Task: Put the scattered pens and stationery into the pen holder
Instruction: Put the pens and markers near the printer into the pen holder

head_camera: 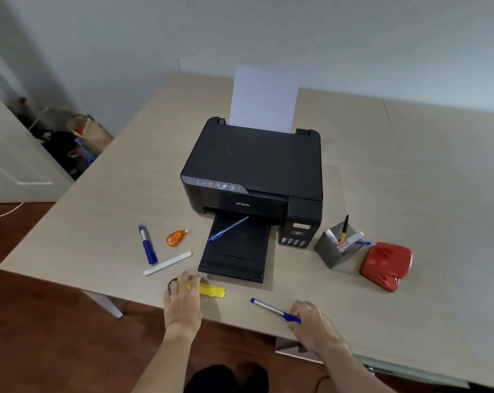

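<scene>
1. The blue-capped pen (275, 310) was pinched at its cap end by the right hand (311, 326), fingers curled shut around it. Whether it was lifted or lying on the table (410, 194) couldn't be told.
2. The yellow cutter (209, 289) was half covered by the left hand (183, 300), which was spread flat on top with fingers only loosely bent, so no real grip was seen there. A dark ring-shaped thing poked out by the thumb side.
3. Beyond the left hand, a white marker (167, 263), a blue marker (148, 245) and an orange correction tape (176, 237) were left loose. A blue ballpoint (228, 228) was lying on the printer (254, 165) tray, ahead and between both hands.
4. The pen holder (335, 245) was placed well ahead and to the right of the right hand, already crowded with markers, beside a red hole punch (386, 265).
5. Risk-wise: the holder looked tilted and full, so it could probably be tipped if the pen was jabbed in. The cutter sat near the table edge and could get nudged off.
</scene>
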`<action>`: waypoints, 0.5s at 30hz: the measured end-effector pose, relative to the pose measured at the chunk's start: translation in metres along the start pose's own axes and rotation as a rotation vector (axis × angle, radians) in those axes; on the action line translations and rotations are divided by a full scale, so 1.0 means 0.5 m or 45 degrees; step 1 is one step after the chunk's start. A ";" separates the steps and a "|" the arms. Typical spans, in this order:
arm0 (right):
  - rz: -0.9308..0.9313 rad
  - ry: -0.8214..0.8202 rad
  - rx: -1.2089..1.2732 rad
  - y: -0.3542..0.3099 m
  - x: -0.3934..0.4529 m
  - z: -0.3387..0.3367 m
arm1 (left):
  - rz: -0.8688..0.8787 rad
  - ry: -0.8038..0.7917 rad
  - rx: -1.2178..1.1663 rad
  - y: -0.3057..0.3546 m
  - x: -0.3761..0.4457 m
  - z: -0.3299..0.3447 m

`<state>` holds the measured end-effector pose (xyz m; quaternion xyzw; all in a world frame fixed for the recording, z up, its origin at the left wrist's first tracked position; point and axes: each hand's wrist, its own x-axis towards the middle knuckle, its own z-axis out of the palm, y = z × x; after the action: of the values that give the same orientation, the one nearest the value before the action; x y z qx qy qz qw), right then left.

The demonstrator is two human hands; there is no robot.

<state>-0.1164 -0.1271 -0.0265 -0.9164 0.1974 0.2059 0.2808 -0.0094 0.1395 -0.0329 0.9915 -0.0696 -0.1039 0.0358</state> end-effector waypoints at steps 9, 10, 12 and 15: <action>0.146 0.148 -0.016 0.061 -0.021 -0.081 | 0.162 -0.114 0.213 0.056 -0.010 0.003; 0.157 0.185 -0.020 0.066 -0.024 -0.091 | 0.214 -0.136 0.204 0.073 -0.010 -0.001; 0.173 0.268 -0.033 0.074 -0.028 -0.113 | 0.350 -0.227 0.130 0.113 -0.008 -0.011; 0.192 0.431 -0.011 0.080 -0.035 -0.156 | 0.496 -0.501 -0.028 0.177 -0.009 -0.030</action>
<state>-0.1293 -0.1998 0.0236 -0.9218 0.3091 0.0701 0.2232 -0.0220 0.0533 -0.0097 0.9198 -0.2633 -0.2864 0.0517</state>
